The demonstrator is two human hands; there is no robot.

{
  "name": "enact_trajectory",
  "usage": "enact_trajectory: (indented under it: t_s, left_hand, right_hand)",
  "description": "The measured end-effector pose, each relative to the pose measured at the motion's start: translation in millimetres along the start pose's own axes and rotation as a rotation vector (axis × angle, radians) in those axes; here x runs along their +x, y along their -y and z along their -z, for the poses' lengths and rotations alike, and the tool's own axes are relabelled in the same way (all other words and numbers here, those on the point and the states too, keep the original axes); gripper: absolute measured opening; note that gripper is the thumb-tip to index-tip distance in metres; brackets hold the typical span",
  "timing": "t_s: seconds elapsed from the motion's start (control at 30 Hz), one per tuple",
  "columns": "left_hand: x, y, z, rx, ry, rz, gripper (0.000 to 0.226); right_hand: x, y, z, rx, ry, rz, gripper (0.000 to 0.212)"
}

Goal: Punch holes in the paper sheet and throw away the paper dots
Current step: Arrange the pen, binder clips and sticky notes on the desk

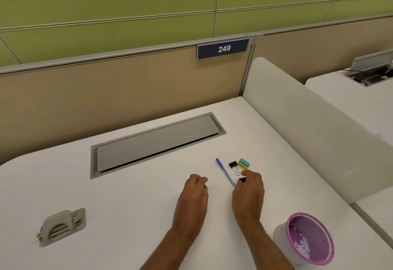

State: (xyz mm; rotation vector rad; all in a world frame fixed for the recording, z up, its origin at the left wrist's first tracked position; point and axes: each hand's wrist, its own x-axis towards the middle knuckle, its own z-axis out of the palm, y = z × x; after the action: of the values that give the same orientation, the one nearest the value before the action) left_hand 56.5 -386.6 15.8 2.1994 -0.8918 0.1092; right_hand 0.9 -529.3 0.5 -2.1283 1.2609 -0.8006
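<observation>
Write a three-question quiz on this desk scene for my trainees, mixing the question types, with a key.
1. True or false: the punch lies left of the left hand.
2. Where do paper dots lie? A) in the pink bin B) on the pen C) under the punch
3. Fill in: the sign on the partition reads ___.
Key: 1 true; 2 A; 3 249.

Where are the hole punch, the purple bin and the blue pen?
hole punch [57, 223]: head view, on its lever.
purple bin [312, 226]: head view, on its mesh wall.
blue pen [225, 172]: head view, on its barrel.
</observation>
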Motion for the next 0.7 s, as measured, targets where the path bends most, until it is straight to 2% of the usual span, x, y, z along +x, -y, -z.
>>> enact_trajectory:
  t_s: [0.3,0.4,0.5,0.6,0.7]
  left_hand:
    - [12.1,3.7,-14.9,-0.029,0.001,0.019,0.029]
    - [15.9,1.0,-18.5,-0.084,0.000,0.075,0.035]
    - [18.9,-3.4,-19.9,-0.156,0.027,0.132,0.042]
    - [20.5,-5.8,-18.1,-0.233,0.068,0.154,0.046]
    - [17.9,-2.6,-20.2,-0.221,0.087,0.110,0.049]
  right_hand:
    - [4.2,2.5,-2.2,-0.030,-0.014,0.031,0.028]
    - [-6.8,17.5,4.7,0.134,-0.028,0.072,0.028]
    - [-18.8,34.6,7.0,0.372,0.130,-0.006,0.027]
    - [-24.5,41.1,3.1,0.432,0.274,-0.055,0.024]
    - [-24.2,42.8,0.8,0.435,0.317,-0.116,0.019]
